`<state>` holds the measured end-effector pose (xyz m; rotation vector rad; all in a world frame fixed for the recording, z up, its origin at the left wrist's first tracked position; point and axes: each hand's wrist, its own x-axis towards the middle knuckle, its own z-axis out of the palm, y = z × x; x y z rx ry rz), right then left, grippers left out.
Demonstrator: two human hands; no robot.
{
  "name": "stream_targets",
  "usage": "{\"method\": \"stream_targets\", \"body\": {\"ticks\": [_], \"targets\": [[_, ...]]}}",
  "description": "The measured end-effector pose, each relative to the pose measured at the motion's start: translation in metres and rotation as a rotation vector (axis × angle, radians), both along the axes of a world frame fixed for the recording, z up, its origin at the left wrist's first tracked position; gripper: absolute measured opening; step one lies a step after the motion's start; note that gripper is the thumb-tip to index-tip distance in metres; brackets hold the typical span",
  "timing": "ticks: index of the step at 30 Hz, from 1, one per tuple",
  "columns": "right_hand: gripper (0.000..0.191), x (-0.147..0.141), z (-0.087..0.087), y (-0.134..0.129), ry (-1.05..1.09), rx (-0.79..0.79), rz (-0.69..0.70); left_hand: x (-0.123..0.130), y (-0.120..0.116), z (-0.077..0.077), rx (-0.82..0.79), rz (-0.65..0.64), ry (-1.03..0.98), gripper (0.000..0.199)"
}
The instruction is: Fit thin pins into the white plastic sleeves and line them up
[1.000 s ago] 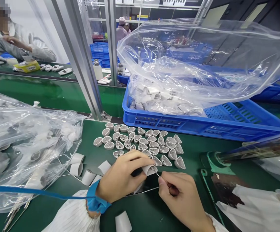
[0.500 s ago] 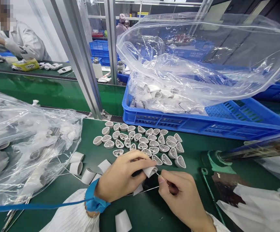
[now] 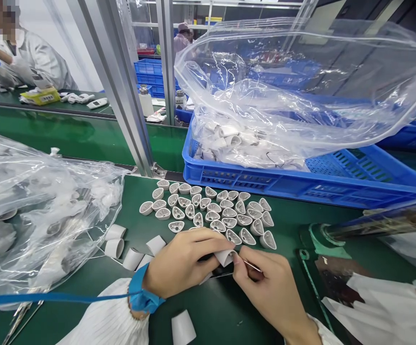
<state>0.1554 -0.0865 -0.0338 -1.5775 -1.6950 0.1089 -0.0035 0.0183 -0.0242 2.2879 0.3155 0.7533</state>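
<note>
My left hand (image 3: 188, 258) is closed round a small white plastic cap (image 3: 224, 257), tilted so that its open end faces right. Between the thumb and fingers of my right hand (image 3: 265, 282) is a thin metal rod (image 3: 253, 265); the fingertips meet the cap's open edge. Whether the rod is tweezers or another tool I cannot tell. Below the cap another thin metallic line (image 3: 222, 275) shows, partly hidden by my hands. Beyond them, several similar white caps (image 3: 229, 223) stand in loose rows, hollow side up. One more white cap (image 3: 183, 327) lies nearer me.
A blue crate (image 3: 265, 179) holds an open clear bag (image 3: 301, 110) of white parts. At left lies another clear bag (image 3: 50, 211), with metal tweezers (image 3: 21, 314) near it. A blue strap (image 3: 143, 292) circles my left wrist. A green metal fixture (image 3: 319, 239) stands right; a co-worker (image 3: 39, 57) sits across.
My right hand has drawn in against the cap's open end, and the rod now lies across its fingers instead of pointing into the cap. My left hand keeps its hold.
</note>
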Motion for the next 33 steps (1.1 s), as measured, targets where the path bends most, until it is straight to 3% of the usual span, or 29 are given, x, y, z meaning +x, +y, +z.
{"method": "stream_targets", "body": {"ticks": [7,12,16,21,24,26,30,33], "targets": [[0.032,0.004,0.005,-0.004,0.059,0.038,-0.031,-0.011,0.0,0.012,-0.107,0.082,0.077,0.027],[0.028,0.002,0.004,-0.008,0.189,-0.024,0.07,-0.067,0.006,0.022,-0.009,0.402,0.12,0.02],[0.026,-0.004,-0.004,-0.009,0.118,-0.103,0.161,-0.106,0.023,0.017,0.079,0.599,0.274,0.023],[0.025,-0.005,-0.01,-0.006,0.004,-0.195,0.261,-0.114,0.04,-0.002,0.199,0.62,0.402,0.023],[0.015,-0.004,-0.009,-0.004,-0.06,-0.27,0.304,-0.112,0.042,-0.007,0.253,0.611,0.439,0.023],[0.007,-0.004,-0.007,-0.004,-0.087,-0.345,0.317,-0.11,0.042,-0.008,0.281,0.581,0.444,0.022],[0.027,-0.008,-0.008,-0.002,-0.119,-0.461,0.303,-0.11,0.041,-0.005,0.314,0.573,0.429,0.023],[0.022,-0.012,-0.013,-0.002,-0.157,-0.477,0.276,-0.113,0.039,-0.002,0.311,0.573,0.404,0.026]]}}
